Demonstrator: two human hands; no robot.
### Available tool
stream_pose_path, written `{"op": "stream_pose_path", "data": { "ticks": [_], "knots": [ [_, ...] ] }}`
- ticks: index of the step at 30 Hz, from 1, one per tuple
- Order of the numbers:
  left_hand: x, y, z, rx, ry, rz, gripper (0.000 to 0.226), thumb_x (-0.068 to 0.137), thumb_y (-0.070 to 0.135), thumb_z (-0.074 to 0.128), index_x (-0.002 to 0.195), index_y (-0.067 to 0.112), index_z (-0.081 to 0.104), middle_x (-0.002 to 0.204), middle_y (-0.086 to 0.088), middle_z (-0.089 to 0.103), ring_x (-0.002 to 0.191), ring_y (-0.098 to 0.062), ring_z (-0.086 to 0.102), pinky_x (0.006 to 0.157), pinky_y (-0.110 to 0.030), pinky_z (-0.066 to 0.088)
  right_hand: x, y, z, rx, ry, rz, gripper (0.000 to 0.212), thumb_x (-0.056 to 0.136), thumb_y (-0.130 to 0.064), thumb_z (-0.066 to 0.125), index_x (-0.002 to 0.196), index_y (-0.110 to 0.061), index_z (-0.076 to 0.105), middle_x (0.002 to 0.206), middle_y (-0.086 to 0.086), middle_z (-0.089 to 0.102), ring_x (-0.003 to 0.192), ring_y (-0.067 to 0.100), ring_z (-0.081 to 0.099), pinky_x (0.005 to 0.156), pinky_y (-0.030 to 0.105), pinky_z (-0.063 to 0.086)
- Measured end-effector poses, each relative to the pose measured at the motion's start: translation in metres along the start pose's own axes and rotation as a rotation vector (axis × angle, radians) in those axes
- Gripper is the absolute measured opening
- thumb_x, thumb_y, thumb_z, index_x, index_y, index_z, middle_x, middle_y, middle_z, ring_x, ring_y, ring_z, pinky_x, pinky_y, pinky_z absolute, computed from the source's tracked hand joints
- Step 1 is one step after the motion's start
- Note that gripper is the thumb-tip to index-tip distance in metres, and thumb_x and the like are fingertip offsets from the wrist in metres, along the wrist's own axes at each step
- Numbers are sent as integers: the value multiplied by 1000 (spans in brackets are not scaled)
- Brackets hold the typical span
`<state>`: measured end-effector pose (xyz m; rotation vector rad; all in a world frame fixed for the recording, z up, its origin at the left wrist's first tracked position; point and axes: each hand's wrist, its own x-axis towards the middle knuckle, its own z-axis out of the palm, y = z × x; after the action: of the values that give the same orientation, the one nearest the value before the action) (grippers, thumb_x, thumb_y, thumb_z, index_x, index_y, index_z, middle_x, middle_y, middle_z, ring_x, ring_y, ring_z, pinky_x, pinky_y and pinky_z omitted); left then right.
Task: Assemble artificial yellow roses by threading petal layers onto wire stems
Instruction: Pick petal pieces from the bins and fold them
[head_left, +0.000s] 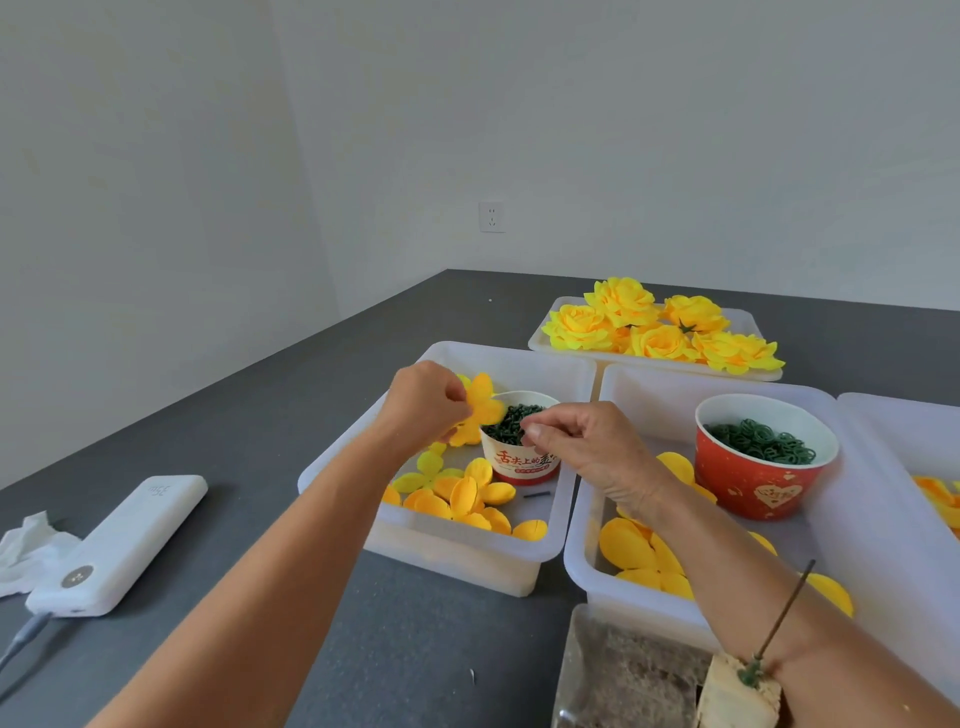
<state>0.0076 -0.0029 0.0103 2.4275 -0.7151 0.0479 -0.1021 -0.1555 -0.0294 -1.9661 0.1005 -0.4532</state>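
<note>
**Yellow petal in one hand, tiny green bit in the other**

Yellow cloth is what the left hand (423, 400) pinches: a petal layer (478, 410), held up over the left bin (566, 519). The right hand (587, 447) has its fingertips squeezed together over the white cup (519, 457) of small green bits (511, 423). It may hold one bit, but that is too small to tell.

A bit this small could slip and fall back into the cup. The soft petal could fold, so the hole gets missed.

At 6 o'clock from the cup lie more loose petals (462, 499). At 3 o'clock stands a red cup (758, 478) of green rings. At 1 o'clock sits a tray of finished roses (660, 325). Down at 5 o'clock a wire stem (784, 608) stands in a block, and the right arm crosses in front of it. A white power bank (119, 545) lies at 9 o'clock.
</note>
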Motion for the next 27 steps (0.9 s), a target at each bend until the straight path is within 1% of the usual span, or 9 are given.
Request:
{"op": "stream_pose_path", "data": {
  "ticks": [4,8,11,14,17,19,22,24,27],
  "knots": [
    [-12,27,6,119,180,229,10,81,8,60,80,5,70,78,-12,67,74,-27,59,67,-34,47,0,-5,-1,101,53,22,14,88,-24,64,81,-16,73,78,-1,73,72,5,66,65,16,45],
    [-23,41,21,334,283,587,16,84,4,55,89,3,70,83,-14,61,84,-32,56,64,-37,43,0,-13,-4,293,91,135,39,83,-44,61,81,-7,72,73,5,73,61,10,66,47,13,38],
    [-26,42,26,227,270,730,9,81,1,63,85,-3,71,82,-19,63,79,-34,58,66,-41,48,-1,-14,-7,383,118,230,29,92,-26,56,76,-6,69,67,6,72,53,11,64,44,16,36],
    [-25,40,28,-131,272,591,22,77,14,74,96,4,72,96,-10,65,87,-23,61,76,-34,50,-1,-14,-12,482,155,260,25,93,-9,50,73,-9,65,61,3,69,50,11,63,43,16,38],
    [-18,43,30,-300,387,239,46,74,32,76,116,16,62,115,-2,55,103,-16,55,86,-34,49,-2,-15,-13,407,159,224,25,94,-12,54,71,-12,65,58,-2,68,49,6,63,42,14,42],
    [-11,42,29,-467,218,-32,62,74,36,77,127,18,51,116,-3,55,104,-17,57,87,-36,51,-2,-14,-13,342,154,198,23,92,-11,57,71,-12,66,57,-4,69,49,4,62,42,13,42],
    [-10,41,32,-1017,-84,-203,24,78,14,74,99,11,62,89,-8,63,73,-16,64,62,-24,56,-4,-11,-15,292,206,173,20,89,-7,60,71,-11,67,54,-5,67,48,2,61,42,12,42],
    [-12,37,39,-1085,-145,-167,6,80,7,69,81,9,64,77,-9,62,65,-17,60,59,-23,54,-3,-8,-17,301,265,171,17,88,-6,61,72,-11,67,50,-4,65,47,1,60,41,12,42],
    [-15,34,48,-1115,-194,-153,9,81,7,68,75,11,62,69,-6,62,62,-16,58,54,-22,50,-2,-5,-17,301,301,161,19,89,-7,59,73,-14,67,50,-6,63,47,-1,59,44,11,43]
  ]
}}
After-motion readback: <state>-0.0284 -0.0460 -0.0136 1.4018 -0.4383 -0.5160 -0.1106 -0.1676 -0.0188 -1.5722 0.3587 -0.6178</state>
